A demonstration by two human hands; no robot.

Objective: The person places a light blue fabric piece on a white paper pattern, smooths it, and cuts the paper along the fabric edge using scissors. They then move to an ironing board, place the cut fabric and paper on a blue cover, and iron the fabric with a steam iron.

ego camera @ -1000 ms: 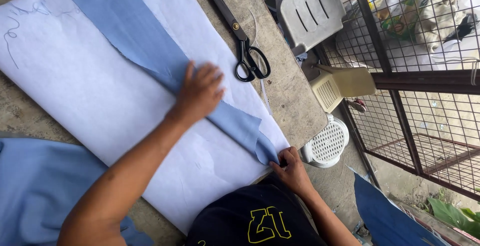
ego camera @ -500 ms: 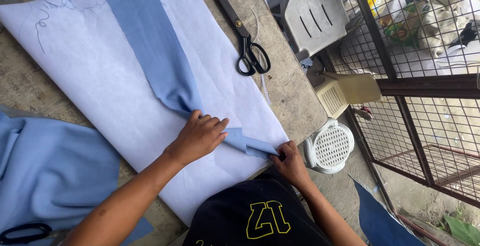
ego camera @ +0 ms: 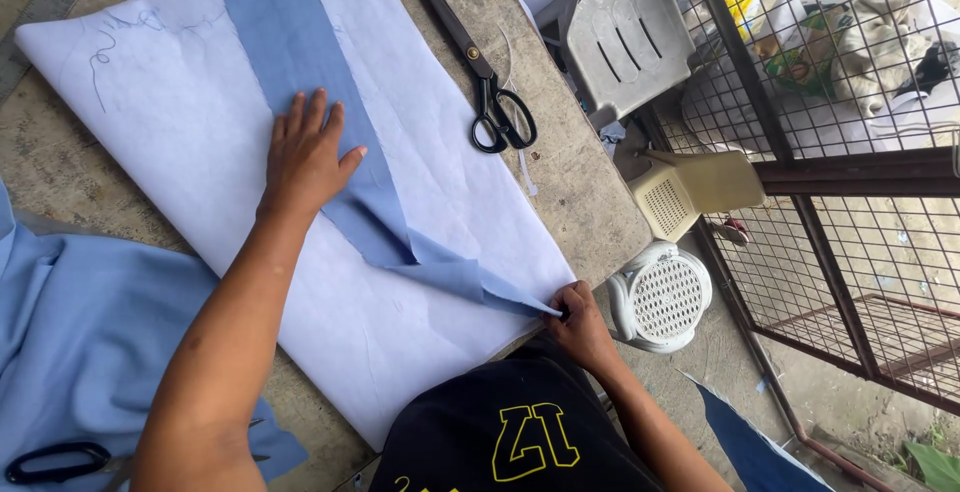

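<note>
Left hand (ego camera: 305, 157) now flat, farther up the blue strip (ego camera: 300, 62), seemingly smoothing.

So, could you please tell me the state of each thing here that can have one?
Blue fabric strip: flat on the white sheet, near end lifted.
Left hand: open, pressing the strip.
Right hand: pinching the strip's end.
Black scissors: closed, on the table.
Grey plastic chair: tipped over.

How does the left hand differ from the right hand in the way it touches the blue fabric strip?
The left hand lies flat, fingers spread, on the middle of the blue fabric strip; the right hand is closed, pinching the strip's pointed end. The left hand presses over the white sheet; the right hand is at the table's near edge. Both touch the same strip.
</note>
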